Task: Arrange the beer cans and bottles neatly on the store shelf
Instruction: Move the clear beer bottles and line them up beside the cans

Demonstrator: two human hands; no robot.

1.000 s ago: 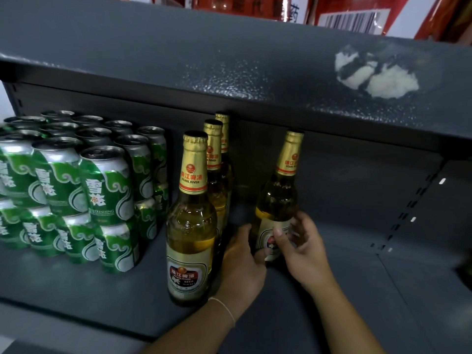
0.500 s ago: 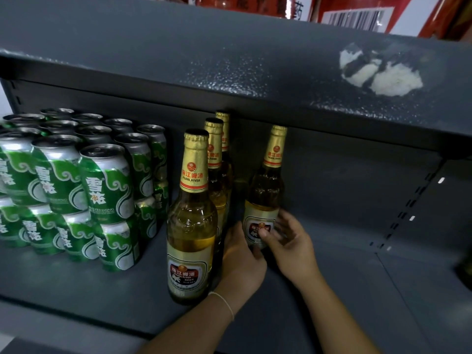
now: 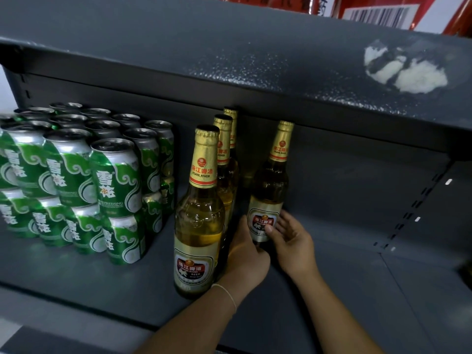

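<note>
At centre frame, the left hand (image 3: 249, 254) and right hand (image 3: 291, 241) both clasp the base of a bottle (image 3: 270, 190) standing on the shelf (image 3: 332, 290), right of the bottle row (image 3: 204, 200). The bottle is being placed; next, probably align it with that row, label forward.

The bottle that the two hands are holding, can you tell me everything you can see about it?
The held bottle is clear glass with golden beer inside, gold foil round its neck and cap, and a white label with a red patch. It stands about upright, deep on the grey shelf, apart to the right of a row of three like bottles. The left hand and right hand grip its lower body. Its base is hidden.
</note>
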